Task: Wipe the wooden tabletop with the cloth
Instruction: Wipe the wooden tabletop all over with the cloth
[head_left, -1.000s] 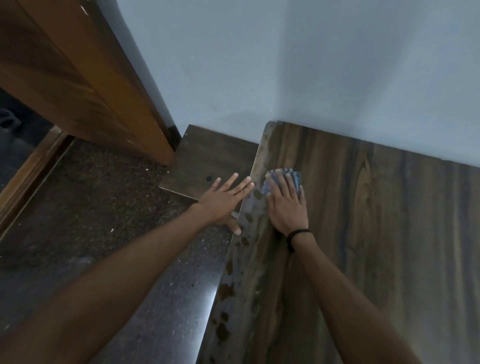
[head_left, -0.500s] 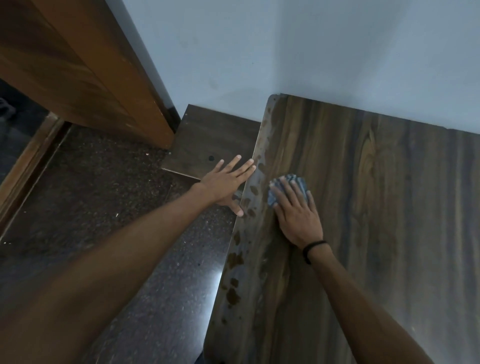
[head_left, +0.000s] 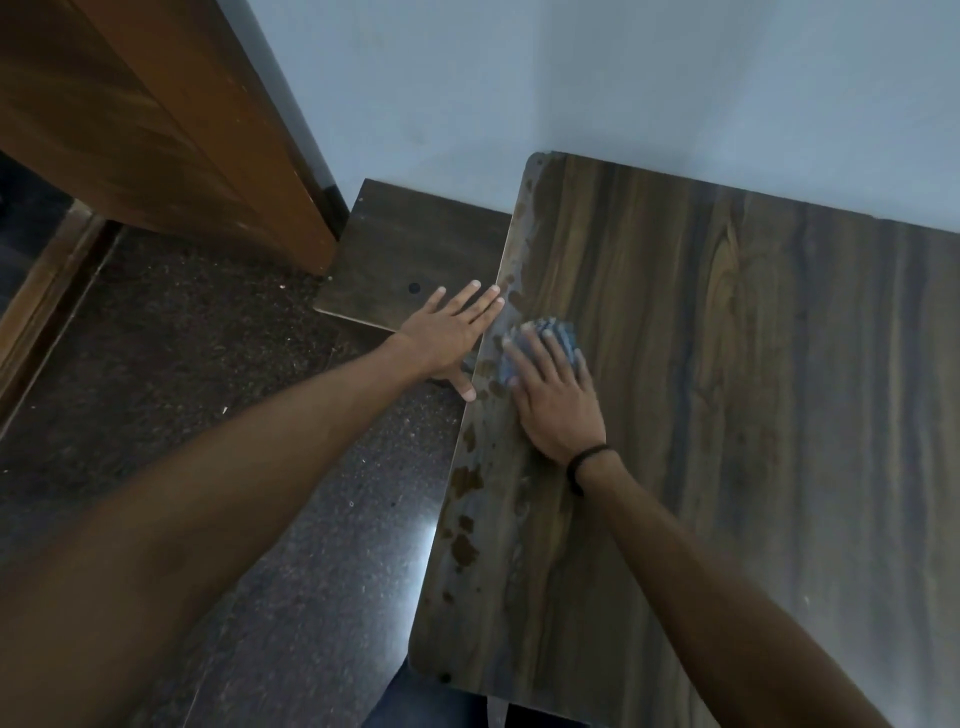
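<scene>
The wooden tabletop fills the right side, its dark grain running away from me. Brown patches dot its left edge. A small blue cloth lies near that edge, mostly hidden under my right hand, which presses it flat against the wood with straight fingers. A black band circles that wrist. My left hand hovers just off the table's left edge, fingers spread and holding nothing; whether it touches the edge I cannot tell.
A lower dark wooden board sits left of the table against the pale wall. A brown wooden door stands at the far left. The speckled dark floor lies below.
My right hand has slid the cloth toward me along the left edge, then slightly back toward that edge. More of the table's near end has come into view.
</scene>
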